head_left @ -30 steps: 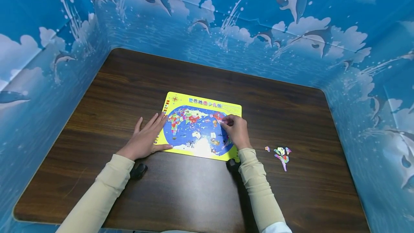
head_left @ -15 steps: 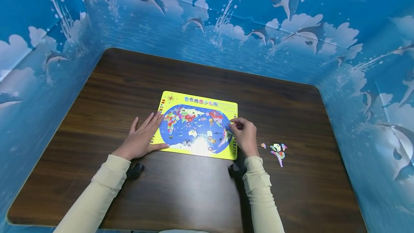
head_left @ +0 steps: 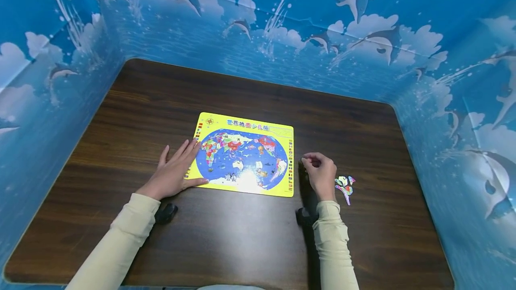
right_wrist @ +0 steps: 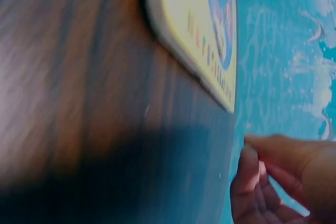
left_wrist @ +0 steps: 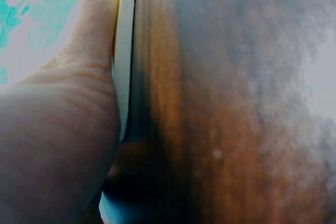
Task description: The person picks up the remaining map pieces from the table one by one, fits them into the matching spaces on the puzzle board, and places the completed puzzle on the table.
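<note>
A yellow-bordered world map puzzle board [head_left: 286, 131] with a blue oval sea lies on the table. My left hand [head_left: 173, 169] rests on the board's left side, fingers spread. Its thumb [left_wrist: 97, 19] lies along the board's front edge in the left wrist view. My right hand [head_left: 320, 173] is off the board's right edge, fingers curled, thumb and index tips together. In the right wrist view, no piece shows between the right hand's fingertips [right_wrist: 249, 145]. Several loose map puzzle pieces [head_left: 345, 187] lie just right of that hand.
The dark wooden table [head_left: 242, 88] is bordered by blue dolphin-print cloth [head_left: 181, 44] at the back and both sides. A black device [head_left: 166, 214] sits at my left wrist, and another [head_left: 304, 217] at my right wrist.
My right hand has moved right from the map's upper right part, off the board toward the loose pieces. One small loose piece is now hidden by it. My left hand stays on the board.
</note>
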The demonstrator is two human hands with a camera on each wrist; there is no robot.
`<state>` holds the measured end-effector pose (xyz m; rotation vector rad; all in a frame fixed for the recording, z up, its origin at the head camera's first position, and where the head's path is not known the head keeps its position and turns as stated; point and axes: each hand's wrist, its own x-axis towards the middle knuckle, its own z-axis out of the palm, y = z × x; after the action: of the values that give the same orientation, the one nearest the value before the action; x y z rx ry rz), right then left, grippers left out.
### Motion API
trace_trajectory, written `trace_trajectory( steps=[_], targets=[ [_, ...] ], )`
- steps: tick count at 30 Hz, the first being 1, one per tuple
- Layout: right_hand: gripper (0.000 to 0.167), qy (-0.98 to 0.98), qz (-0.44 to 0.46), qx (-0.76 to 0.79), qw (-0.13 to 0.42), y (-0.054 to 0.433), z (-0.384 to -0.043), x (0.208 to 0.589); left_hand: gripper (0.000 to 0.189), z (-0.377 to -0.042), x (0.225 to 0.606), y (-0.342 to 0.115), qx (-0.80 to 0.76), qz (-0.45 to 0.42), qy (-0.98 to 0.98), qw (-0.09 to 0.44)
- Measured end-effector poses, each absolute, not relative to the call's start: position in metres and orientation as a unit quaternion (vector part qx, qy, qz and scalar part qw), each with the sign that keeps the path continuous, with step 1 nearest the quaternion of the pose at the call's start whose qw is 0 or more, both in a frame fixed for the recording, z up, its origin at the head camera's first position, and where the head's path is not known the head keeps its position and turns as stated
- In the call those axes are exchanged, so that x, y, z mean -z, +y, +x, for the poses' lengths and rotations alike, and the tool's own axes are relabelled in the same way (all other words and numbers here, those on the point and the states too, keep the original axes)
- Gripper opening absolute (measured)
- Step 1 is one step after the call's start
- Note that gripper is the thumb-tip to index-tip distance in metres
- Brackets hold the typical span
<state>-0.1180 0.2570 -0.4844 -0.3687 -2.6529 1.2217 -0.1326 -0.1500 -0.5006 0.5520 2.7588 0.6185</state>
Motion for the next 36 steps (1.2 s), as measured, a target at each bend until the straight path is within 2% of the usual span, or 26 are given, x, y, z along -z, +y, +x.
trace_trajectory(
  steps=[6,12,21,36],
  targets=[
    [0.013,-0.914,-0.179,-0.336,0.141,0.288,-0.101,0.486,0.113,-0.133,0.503,-0.149,-0.216,0.192,0.949,0.129],
    [0.016,-0.924,-0.239,-0.269,0.125,0.32,-0.078,0.48,0.114,-0.134,0.506,-0.15,-0.217,0.195,0.947,0.136],
    [0.017,-0.947,-0.2,-0.242,0.073,0.335,-0.066,0.479,0.115,-0.135,0.506,-0.151,-0.221,0.198,0.945,0.135],
    [0.011,-0.942,-0.196,-0.263,0.076,0.337,-0.071,0.484,0.114,-0.135,0.505,-0.151,-0.218,0.196,0.946,0.14]
  ],
)
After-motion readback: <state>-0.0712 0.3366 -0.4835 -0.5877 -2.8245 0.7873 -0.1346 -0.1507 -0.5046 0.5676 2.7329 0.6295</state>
